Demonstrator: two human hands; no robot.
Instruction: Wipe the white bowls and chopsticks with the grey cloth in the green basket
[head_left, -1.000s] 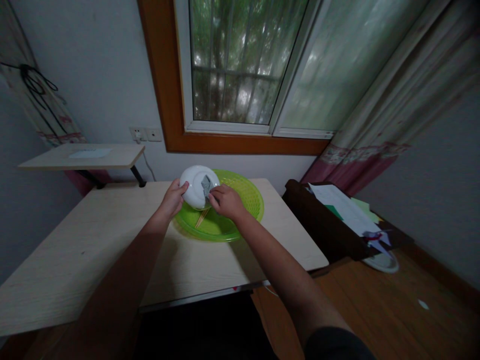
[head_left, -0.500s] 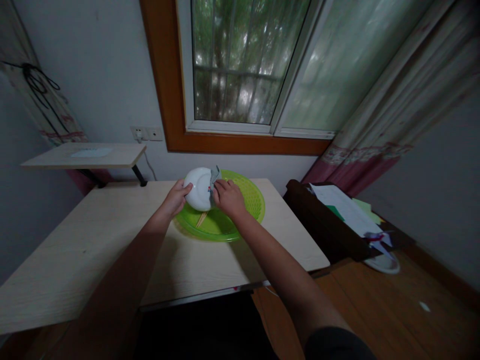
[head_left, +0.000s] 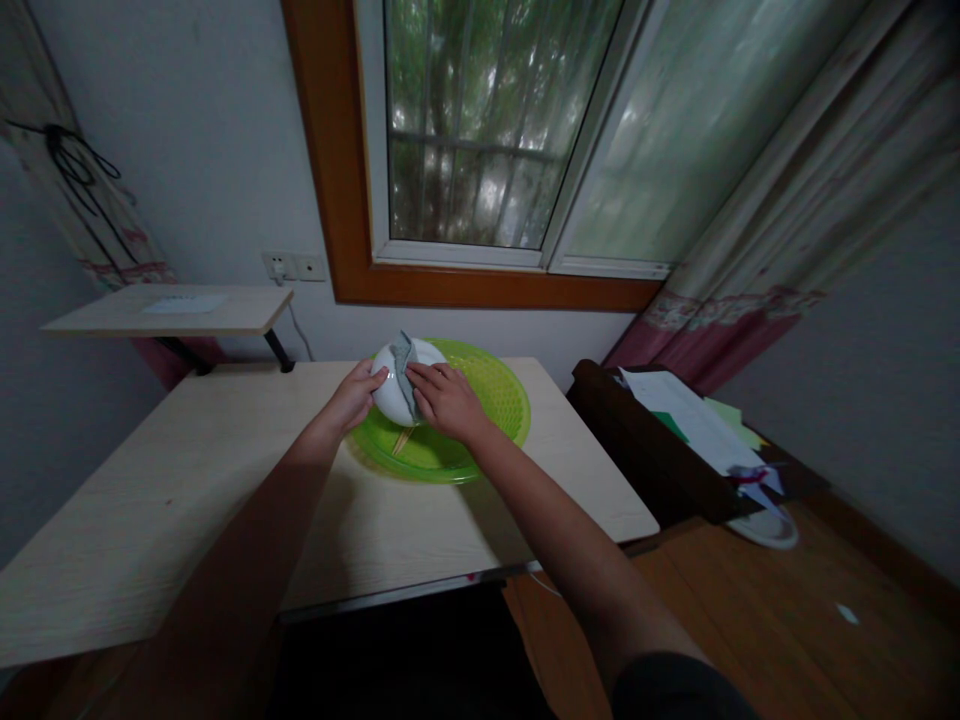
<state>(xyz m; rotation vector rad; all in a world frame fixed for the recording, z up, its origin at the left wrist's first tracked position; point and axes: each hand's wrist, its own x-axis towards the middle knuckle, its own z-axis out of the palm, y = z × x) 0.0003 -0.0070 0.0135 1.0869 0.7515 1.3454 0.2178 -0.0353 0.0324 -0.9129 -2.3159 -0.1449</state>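
Observation:
My left hand [head_left: 355,392] grips the left edge of a white bowl [head_left: 391,395], holding it tilted above a round green basket [head_left: 495,400] on a pale wooden table [head_left: 225,480]. My right hand [head_left: 444,400] presses a grey cloth [head_left: 403,362] against the bowl's outer surface, fingers closed on it. A pair of wooden chopsticks [head_left: 403,438] lies in the basket under the bowl.
A small raised shelf [head_left: 169,310] stands at the table's far left by a wall socket [head_left: 291,266]. To the right, a dark low cabinet [head_left: 660,450] carries papers [head_left: 690,410]. A window [head_left: 480,130] and a curtain [head_left: 780,200] are behind.
My right hand has slid the cloth from the bowl's right side across to its left. The bowl has turned slightly in my left hand.

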